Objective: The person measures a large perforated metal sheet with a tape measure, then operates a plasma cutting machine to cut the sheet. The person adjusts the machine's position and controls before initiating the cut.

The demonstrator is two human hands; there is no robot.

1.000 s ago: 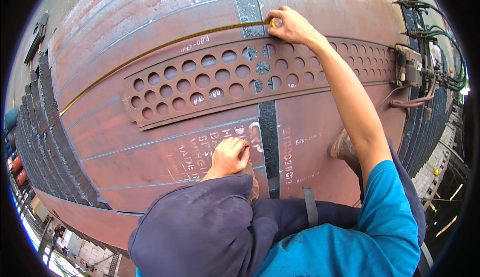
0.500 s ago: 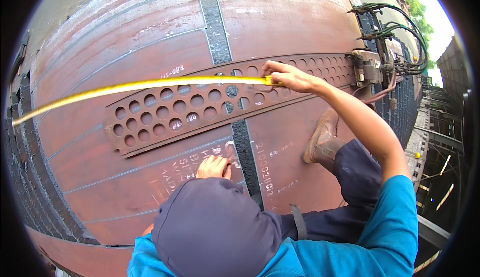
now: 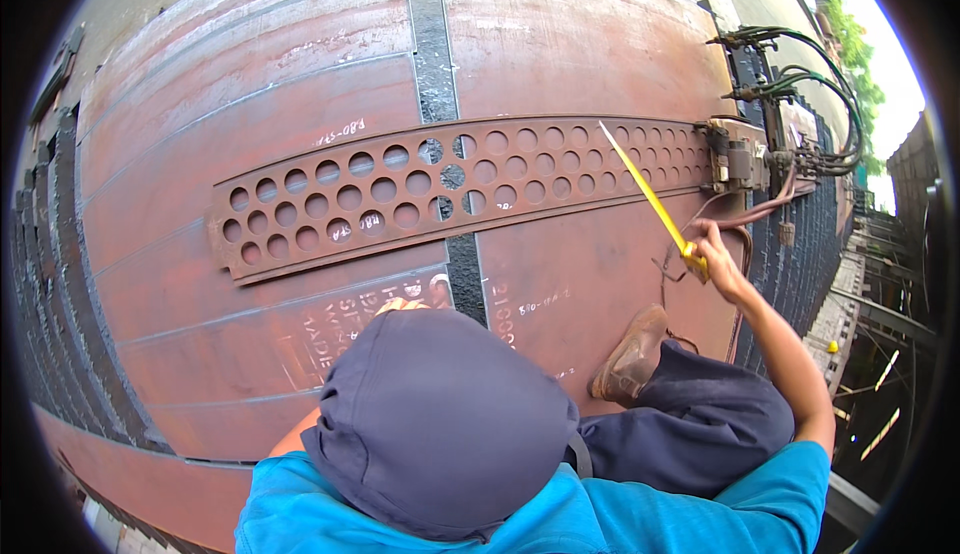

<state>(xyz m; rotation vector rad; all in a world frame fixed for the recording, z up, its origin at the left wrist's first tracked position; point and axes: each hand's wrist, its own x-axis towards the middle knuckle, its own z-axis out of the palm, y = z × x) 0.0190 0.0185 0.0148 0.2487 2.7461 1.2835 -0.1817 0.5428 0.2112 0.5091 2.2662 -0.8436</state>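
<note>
My right hand (image 3: pixel 720 262) is closed around a yellow tape measure (image 3: pixel 694 261), low on the right near my bent knee. Its yellow blade (image 3: pixel 645 186) sticks out up and to the left, crossing above the right part of a long brown steel beam (image 3: pixel 290 176) pierced with rows of round holes. The blade's free end is over the beam's far edge. Of my left hand (image 3: pixel 403 304), only a sliver shows past the dark cap (image 3: pixel 440 414), by the near plate with white chalk marks (image 3: pixel 365 304); its fingers are hidden.
Rust-red steel plates (image 3: pixel 250 114) lie under the beam, split by a dark gap (image 3: pixel 466 279). At the beam's right end sits a machine (image 3: pixel 740 154) with looping hoses (image 3: pixel 825 69). Beside my boot (image 3: pixel 632 354) runs a cable (image 3: pixel 742 294). Dark ridged slats (image 3: pixel 60 284) line the left.
My right hand has moved right and nearer with the tape measure. The blade, long and stretched far left before, is now much shorter. The cap now covers most of my left hand.
</note>
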